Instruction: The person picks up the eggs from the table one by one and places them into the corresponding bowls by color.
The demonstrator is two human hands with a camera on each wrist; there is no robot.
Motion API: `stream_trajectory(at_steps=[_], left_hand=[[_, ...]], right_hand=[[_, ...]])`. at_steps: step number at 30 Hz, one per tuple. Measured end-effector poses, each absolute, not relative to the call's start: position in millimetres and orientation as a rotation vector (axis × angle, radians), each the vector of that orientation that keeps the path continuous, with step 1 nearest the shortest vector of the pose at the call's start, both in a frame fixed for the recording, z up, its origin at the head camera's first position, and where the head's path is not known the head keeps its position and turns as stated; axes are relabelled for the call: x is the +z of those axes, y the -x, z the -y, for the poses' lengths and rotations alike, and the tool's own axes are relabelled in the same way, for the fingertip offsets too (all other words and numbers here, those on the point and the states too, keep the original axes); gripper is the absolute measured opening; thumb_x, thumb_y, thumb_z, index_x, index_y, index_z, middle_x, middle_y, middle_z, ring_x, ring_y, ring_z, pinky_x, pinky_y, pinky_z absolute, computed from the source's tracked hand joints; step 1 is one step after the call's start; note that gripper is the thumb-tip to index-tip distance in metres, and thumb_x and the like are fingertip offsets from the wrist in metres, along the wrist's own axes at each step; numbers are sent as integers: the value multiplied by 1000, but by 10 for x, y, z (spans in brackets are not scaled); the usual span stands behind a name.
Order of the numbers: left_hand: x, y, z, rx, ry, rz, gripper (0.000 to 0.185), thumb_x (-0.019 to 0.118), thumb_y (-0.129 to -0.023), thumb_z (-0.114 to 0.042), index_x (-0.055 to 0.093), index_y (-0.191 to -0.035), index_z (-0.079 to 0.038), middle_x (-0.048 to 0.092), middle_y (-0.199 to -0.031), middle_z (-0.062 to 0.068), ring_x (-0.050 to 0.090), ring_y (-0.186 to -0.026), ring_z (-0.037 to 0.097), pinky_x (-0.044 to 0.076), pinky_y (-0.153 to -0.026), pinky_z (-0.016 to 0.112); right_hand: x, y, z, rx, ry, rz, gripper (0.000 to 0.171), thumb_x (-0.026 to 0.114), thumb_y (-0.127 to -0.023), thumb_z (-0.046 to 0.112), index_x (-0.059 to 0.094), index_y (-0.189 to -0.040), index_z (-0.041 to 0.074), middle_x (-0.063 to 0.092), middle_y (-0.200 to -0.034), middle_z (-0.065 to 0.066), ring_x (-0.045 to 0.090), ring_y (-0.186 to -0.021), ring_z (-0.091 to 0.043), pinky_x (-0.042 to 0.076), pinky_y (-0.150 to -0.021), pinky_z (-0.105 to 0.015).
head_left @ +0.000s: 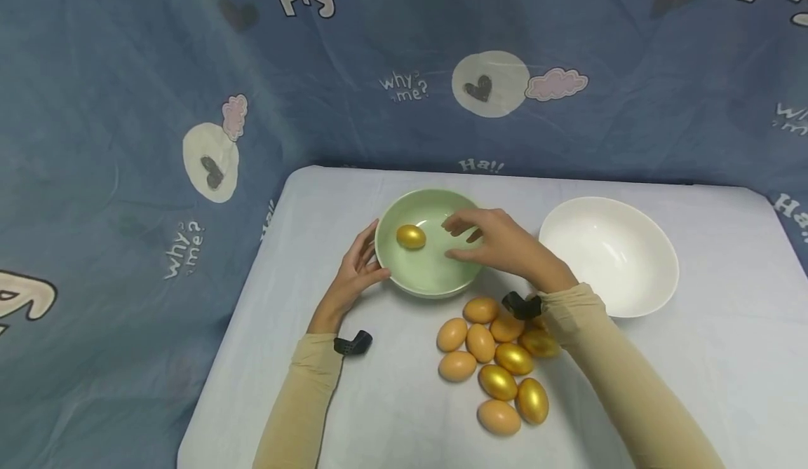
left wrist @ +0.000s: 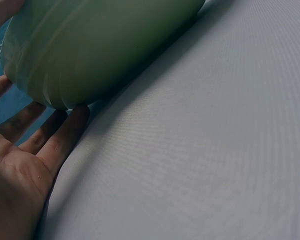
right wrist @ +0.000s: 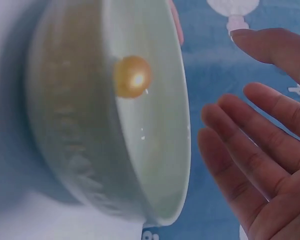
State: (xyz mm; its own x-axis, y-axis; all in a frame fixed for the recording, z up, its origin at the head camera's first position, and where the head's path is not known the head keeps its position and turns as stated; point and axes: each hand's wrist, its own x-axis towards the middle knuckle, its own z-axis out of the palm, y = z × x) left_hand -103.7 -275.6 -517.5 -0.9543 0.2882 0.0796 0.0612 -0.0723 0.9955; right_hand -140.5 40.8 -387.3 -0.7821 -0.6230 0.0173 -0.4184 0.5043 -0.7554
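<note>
"Gold egg: held in the right grip?"

"No. Fingers parted, pinching nothing, above the right side of the green bowl; forearm slanted in from the right, fingertips high, probably for rim clearance. Egg location: inside the bowl, left of the fingertips."

"Left grip?"

"Spread against the outer wall, thumb at the near rim; presumably bracing against sliding."

"Loose eggs, white bowl?"

"On the table, nearer and to the right respectively; likely within short reach."

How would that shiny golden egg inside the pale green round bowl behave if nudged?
The shiny golden egg would probably roll, being rounded. Its glossy surface may feel slippery. The pale green round bowl, with raised sides, would likely contain it.
</note>
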Motion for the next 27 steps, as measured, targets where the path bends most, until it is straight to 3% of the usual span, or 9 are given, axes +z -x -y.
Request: stream_trajectory(at_steps=[7, 15, 22, 27], left_hand=[[-5176, 1028, 2740, 2175, -399, -1998, 99, 84, -86, -12, 26, -164, -21, 27, -170, 9, 34, -155, 30, 45, -120, 27], [-5188, 1042, 2729, 2186, -393, -1984, 99, 85, -85, -14, 26, -164, -22, 27, -170, 8, 33, -156, 29, 48, -118, 27], [-5185, 1049, 2717, 2183, -387, -1979, 98, 84, -86, -13, 27, -164, -23, 28, -170, 7, 34, -155, 29, 48, -119, 28], [-5195, 1059, 2733, 2179, -389, -1989, 98, 84, -86, -9, 26, -164, -21, 28, -170, 8, 35, -154, 27, 48, -118, 28]], right_hand=[[-3963, 1087, -618, -1251, 953, -2482, 41, 85, -86, 19, 70, -124, 11, 75, -121, -4, 72, -110, -22, 64, -92, -34], [-4060, 722, -823, -1303, 981, -2487, 41, 85, -87, 19, 70, -125, 15, 76, -121, -1, 71, -110, -16, 64, -92, -31], [-4185, 389, -968, -1354, 959, -2465, 43, 86, -83, 11, 70, -123, 19, 77, -118, -3, 74, -102, -25, 67, -86, -37], [-4274, 179, -1062, -1406, 982, -2509, 47, 88, -80, 7, 69, -121, 19, 77, -116, -3, 73, -101, -22, 67, -84, -34]])
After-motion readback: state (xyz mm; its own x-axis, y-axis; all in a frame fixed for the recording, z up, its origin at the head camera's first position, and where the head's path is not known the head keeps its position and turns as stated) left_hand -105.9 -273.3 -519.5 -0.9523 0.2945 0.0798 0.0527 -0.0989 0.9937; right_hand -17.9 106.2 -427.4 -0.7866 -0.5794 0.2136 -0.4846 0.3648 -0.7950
